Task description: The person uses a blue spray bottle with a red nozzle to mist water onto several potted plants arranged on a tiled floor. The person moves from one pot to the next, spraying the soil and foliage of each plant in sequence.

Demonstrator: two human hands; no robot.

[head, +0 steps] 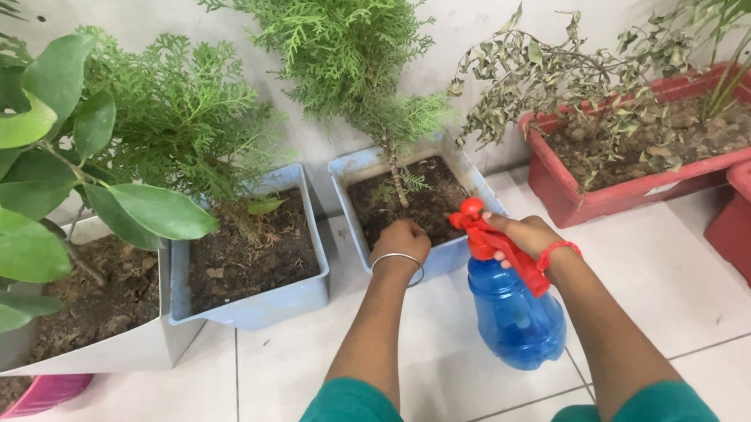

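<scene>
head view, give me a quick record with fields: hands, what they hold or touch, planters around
left hand: fist resting on the rim of the blue planter, silver bangle on the wrist
right hand: grips the red trigger of the blue spray bottle, red band on the wrist
spray nozzle: points left, toward the soil
plant in blue planter: small green conifer
left of it: second blue planter, then a white planter
right: red planters with a dried-out plant
floor: white tiles
</scene>
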